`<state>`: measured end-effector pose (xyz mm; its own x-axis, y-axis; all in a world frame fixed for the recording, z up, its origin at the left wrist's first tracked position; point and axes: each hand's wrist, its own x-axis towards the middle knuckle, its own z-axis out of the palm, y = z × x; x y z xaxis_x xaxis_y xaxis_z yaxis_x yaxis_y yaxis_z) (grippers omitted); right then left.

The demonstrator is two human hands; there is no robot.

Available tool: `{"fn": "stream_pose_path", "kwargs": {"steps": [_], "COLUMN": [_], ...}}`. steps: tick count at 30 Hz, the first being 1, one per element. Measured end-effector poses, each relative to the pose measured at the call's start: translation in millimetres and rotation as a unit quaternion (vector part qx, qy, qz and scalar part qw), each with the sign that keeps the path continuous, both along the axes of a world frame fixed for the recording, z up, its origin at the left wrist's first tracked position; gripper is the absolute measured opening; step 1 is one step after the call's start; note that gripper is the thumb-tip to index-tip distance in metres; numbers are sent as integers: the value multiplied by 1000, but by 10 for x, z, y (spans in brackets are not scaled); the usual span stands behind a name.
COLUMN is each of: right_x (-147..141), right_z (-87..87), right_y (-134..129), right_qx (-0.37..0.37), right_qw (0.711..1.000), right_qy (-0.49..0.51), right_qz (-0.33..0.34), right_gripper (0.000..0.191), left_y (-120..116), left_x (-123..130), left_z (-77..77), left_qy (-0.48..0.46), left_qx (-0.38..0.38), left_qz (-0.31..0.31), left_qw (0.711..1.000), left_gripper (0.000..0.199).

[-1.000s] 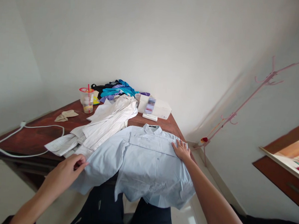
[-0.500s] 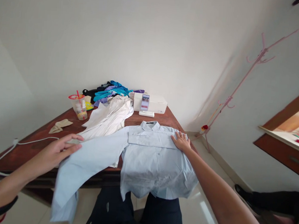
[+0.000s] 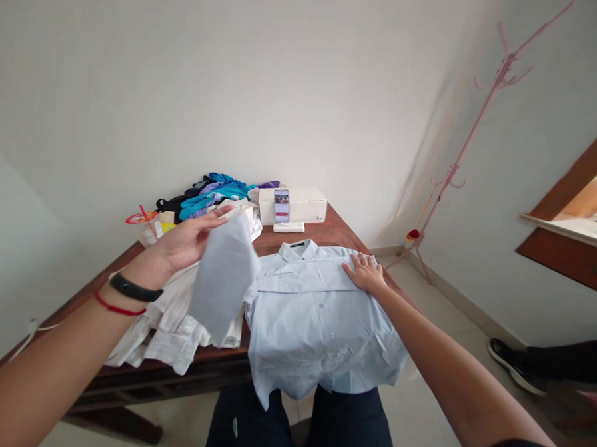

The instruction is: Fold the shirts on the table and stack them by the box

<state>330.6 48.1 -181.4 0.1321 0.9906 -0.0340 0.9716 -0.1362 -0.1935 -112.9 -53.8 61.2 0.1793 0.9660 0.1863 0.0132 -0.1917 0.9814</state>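
A light blue button-up shirt [image 3: 318, 324] lies front up on the table, its collar toward the wall and its hem hanging over the near edge. One sleeve is folded flat across the chest. My left hand [image 3: 190, 238] grips the other sleeve [image 3: 226, 273], which is lifted off the table and hangs slightly blurred from the fingers. My right hand [image 3: 364, 274] lies flat with fingers spread on the shirt's right shoulder, touching the folded part. Beneath my left arm lies a white striped shirt [image 3: 172, 340], partly hidden.
On the dark wooden table [image 3: 335, 235] a phone [image 3: 282, 206] leans against a white box [image 3: 312, 204]. Behind my left hand are a clothes pile [image 3: 220, 187] and a plastic cup [image 3: 145, 227]. A pink coat rack [image 3: 465, 145] stands right; a person's shoe [image 3: 514, 365] shows beyond.
My left hand has closed on the loose sleeve, raising it and swinging it toward the shirt's body. The right hand stays on the shoulder. The camera view has shifted slightly.
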Motion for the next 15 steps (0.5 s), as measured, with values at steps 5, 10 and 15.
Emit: {"fn": "stream_pose_path", "kwargs": {"steps": [5,10,15], "right_x": [-31,-49,-14], "right_z": [64,100,36], "right_y": [-56,-74,7], "right_qx": [4,6,1], "right_qw": [1000,1000,1000], "right_qy": [1,6,7], "right_qz": [-3,-1,-1], "right_gripper": [80,77,80], "left_y": [483,794,917], "left_x": [822,1129,1040], "left_z": [-290,-1148,-1674], "left_qy": [135,373,462], "left_qx": [-38,3,46], "left_qz": [-186,-189,-217], "left_qw": [973,908,859], "left_gripper": [57,66,72]}}
